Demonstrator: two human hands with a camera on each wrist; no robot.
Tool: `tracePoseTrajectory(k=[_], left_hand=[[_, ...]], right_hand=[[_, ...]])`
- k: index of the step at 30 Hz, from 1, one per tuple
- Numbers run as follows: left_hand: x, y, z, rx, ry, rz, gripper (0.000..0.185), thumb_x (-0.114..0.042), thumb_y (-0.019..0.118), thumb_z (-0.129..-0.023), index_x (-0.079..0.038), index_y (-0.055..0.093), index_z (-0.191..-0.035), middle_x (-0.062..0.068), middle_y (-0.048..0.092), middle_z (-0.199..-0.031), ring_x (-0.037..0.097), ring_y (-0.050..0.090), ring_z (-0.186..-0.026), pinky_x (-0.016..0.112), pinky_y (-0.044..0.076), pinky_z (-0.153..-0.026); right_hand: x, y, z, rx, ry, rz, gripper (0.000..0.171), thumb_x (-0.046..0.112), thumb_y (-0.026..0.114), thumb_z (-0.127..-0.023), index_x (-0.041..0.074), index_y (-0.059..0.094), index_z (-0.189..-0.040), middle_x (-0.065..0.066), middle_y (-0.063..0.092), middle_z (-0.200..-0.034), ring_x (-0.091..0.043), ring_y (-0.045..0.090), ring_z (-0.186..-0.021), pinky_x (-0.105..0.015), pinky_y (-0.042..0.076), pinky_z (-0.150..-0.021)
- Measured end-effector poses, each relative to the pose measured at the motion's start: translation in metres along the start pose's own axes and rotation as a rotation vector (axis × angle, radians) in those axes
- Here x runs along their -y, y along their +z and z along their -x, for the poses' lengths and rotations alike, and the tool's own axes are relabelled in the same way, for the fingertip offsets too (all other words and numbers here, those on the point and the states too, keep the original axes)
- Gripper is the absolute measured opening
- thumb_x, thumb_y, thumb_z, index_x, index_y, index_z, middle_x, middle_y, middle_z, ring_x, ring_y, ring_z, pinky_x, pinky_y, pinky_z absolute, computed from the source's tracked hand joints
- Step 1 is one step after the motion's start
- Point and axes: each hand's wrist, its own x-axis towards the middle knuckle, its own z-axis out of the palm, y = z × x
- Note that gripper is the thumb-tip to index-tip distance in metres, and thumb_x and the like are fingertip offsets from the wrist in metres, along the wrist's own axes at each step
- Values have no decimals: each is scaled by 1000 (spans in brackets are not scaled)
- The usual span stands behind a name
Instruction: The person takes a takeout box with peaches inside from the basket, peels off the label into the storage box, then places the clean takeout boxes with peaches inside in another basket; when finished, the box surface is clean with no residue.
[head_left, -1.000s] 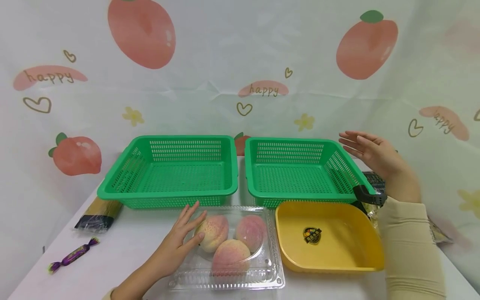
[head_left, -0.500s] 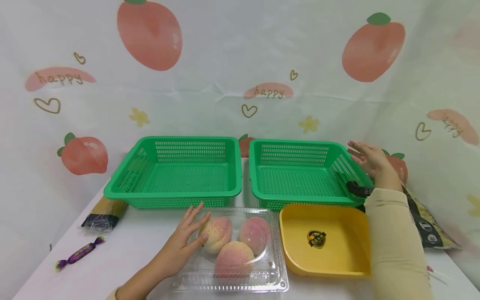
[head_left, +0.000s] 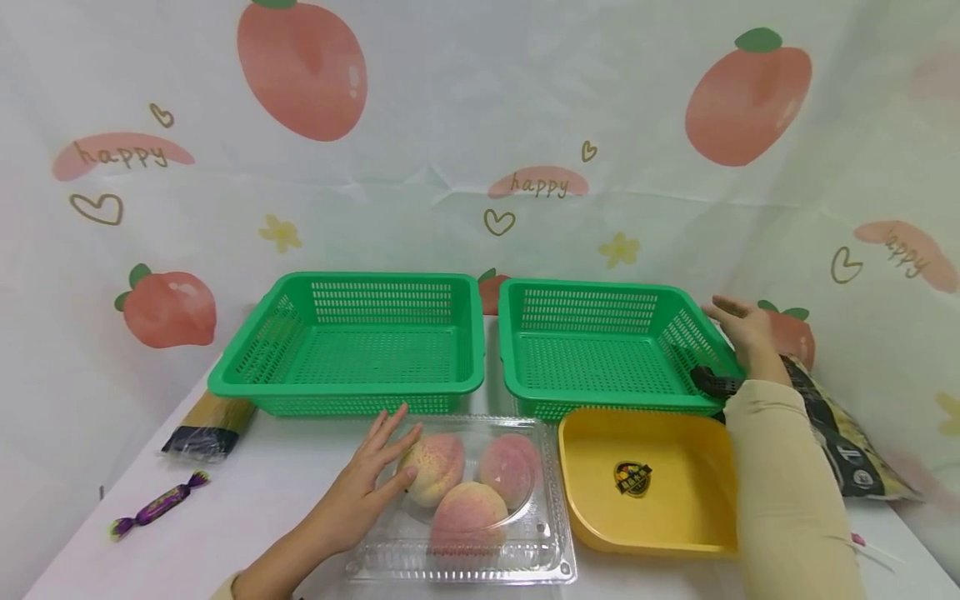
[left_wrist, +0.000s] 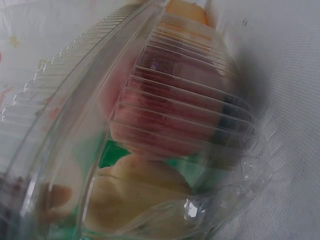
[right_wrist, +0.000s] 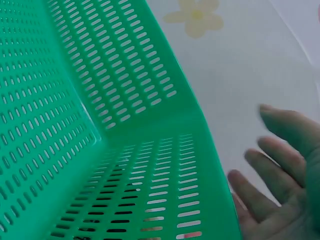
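Note:
A clear plastic clamshell box [head_left: 525, 533] with three peaches [head_left: 457, 510] inside lies at the table's front. My left hand [head_left: 371, 479] rests flat against its left side with straight fingers. The left wrist view shows the ribbed clear box [left_wrist: 90, 100] close up, a peach [left_wrist: 170, 115] behind its wall. My right hand [head_left: 738, 325] hovers with fingers spread just outside the far right corner of the right green basket [head_left: 600, 292]; in the right wrist view the fingers [right_wrist: 280, 170] sit beside the basket rim [right_wrist: 210, 145], holding nothing.
A second green basket [head_left: 247, 371] stands left of the first. A yellow tray [head_left: 577, 500] with a sticker sits in front of the right basket. A dark snack bag [head_left: 843, 442] lies at the right, a spaghetti pack [head_left: 206, 425] and a purple candy [head_left: 153, 504] at the left.
My right hand has dropped lower and moved right, from above the right basket's rim to beside its far right corner. The left hand has stayed on the box.

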Motion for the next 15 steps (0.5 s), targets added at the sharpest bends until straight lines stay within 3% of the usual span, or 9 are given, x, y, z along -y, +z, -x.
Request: tracePoseTrajectory(k=[4, 10, 15], left_hand=[[-1, -1, 0, -5, 2, -6, 49, -28, 50, -96, -6, 43, -139, 12, 18, -156, 45, 5, -141, 78, 11, -95], [-3, -3, 0, -38, -3, 14, 53, -29, 52, -95, -9, 39, -142, 14, 13, -156, 46, 7, -141, 77, 17, -96], [1, -7, 5, -41, -105, 136, 62, -31, 55, -93, -23, 26, -148, 16, -2, -157, 51, 3, -139, 79, 13, -93]], right_hand=[[-5, 0, -1, 51, -43, 129, 67, 37, 48, -95, 0, 25, -145, -25, 10, -154, -47, 9, -140, -58, 21, -111], [-9, 0, -1, 125, -59, 217, 54, 11, 48, -96, -4, 26, -143, -31, 11, -150, -51, 6, -138, -63, 23, -107], [-9, -3, -1, 161, -69, 248, 53, 5, 47, -95, -4, 27, -143, -29, 7, -152, -51, 4, -138, -63, 23, -107]])
